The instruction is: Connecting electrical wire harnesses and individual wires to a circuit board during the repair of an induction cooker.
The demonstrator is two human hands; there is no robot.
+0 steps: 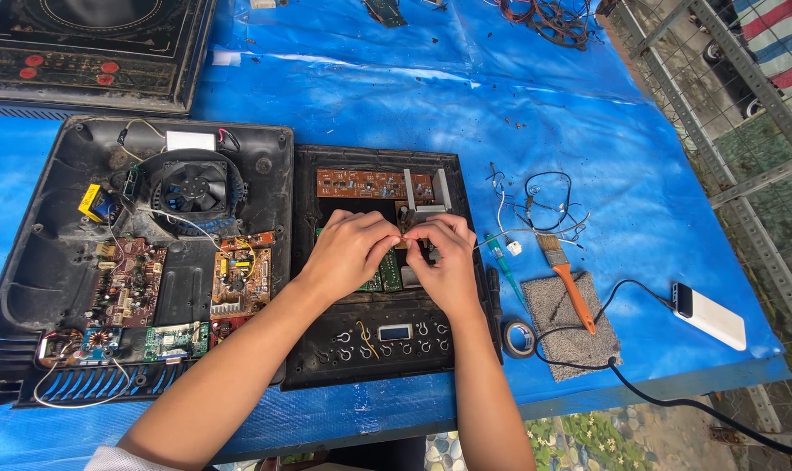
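1. The left hand (348,253) and the right hand (448,262) meet fingertip to fingertip over the black panel (378,349), which lies flat on the blue surface (535,113)
2. Both hands are closed in a pinch on a thin white wire (522,232); it runs out to the right from the right hand's fingertips toward a tangle of loose wires (544,205)
3. Under the hands sit a small green circuit board (385,277) and, further up, a brown circuit board (361,183)
4. Left of the panel lies an opened cooker base (143,262) with a fan (189,187)
5. Right of the right hand: a green screwdriver (503,262), a tape roll (520,337), an orange-handled brush (570,281) on a grey pad (570,340), and a white power bank (710,316)
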